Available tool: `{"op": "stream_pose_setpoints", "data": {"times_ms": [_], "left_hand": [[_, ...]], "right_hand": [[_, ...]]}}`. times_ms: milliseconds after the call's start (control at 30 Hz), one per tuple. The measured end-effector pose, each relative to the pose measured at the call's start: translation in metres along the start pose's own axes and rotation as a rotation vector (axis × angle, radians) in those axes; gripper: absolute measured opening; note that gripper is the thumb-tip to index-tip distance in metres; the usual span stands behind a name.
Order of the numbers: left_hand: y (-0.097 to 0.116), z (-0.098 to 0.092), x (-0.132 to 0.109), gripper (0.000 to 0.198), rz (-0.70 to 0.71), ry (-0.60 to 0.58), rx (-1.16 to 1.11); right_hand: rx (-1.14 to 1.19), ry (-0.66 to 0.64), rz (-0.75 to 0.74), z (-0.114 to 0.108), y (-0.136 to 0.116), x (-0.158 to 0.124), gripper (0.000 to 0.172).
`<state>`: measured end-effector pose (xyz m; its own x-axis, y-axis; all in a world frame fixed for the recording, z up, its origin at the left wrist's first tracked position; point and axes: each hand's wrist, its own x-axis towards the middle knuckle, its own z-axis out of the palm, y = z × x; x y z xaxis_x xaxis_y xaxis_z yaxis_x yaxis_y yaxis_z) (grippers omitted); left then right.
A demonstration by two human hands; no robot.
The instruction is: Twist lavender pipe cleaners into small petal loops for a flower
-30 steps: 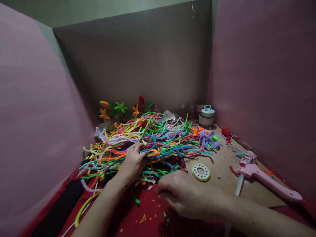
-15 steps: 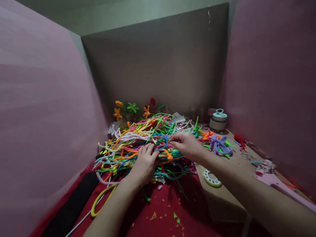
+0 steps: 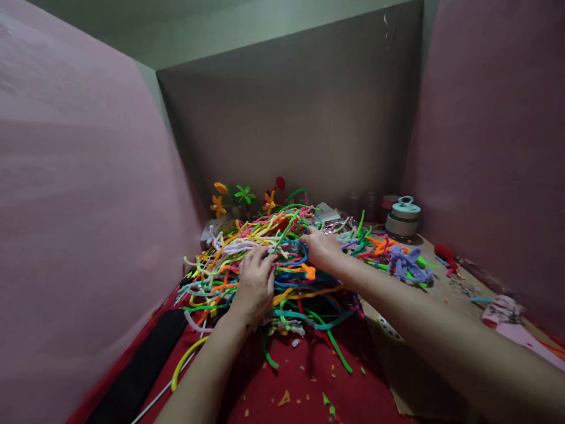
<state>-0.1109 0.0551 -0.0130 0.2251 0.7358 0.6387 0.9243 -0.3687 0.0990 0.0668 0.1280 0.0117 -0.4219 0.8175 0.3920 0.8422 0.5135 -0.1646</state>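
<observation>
A large heap of fuzzy pipe cleaners (image 3: 247, 244) in many colours lies in front of me. On its near middle rests my left hand (image 3: 255, 282), palm down, with the fingers stretched over the strands. My right hand (image 3: 324, 250) is at the heap's right side, thumb and fingers drawn together among the strands. A blue pipe cleaner (image 3: 304, 254) curves beside those fingertips; exactly which strand they pinch is partly hidden. Just below the right hand sits an orange twisted pipe cleaner piece (image 3: 309, 271).
Behind the heap stand pipe-cleaner flowers (image 3: 245, 194). To the right, a wooden board (image 3: 450, 288) carries a purple fuzzy bundle (image 3: 408, 263), a mint-lidded container (image 3: 404, 217) and a pink tool (image 3: 525, 335). A black strip (image 3: 141, 365) and scraps lie on the red cloth (image 3: 265, 394).
My right hand has moved up and farther into the heap. My left hand has shifted slightly up and left on the strands. The whole view has turned a little left.
</observation>
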Motion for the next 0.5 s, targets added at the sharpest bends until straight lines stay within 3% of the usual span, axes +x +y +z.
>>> {"op": "stream_pose_setpoints", "data": {"times_ms": [233,500], "left_hand": [[-0.014,0.016,0.015,0.036,-0.108,-0.039,0.161],[-0.02,0.028,0.024,0.042,-0.201,-0.092,0.215]], "right_hand": [[-0.129,-0.005,-0.055,-0.011,-0.003,0.006,0.024],[-0.293,0.131,-0.27,-0.044,-0.002,-0.001,0.019]]}}
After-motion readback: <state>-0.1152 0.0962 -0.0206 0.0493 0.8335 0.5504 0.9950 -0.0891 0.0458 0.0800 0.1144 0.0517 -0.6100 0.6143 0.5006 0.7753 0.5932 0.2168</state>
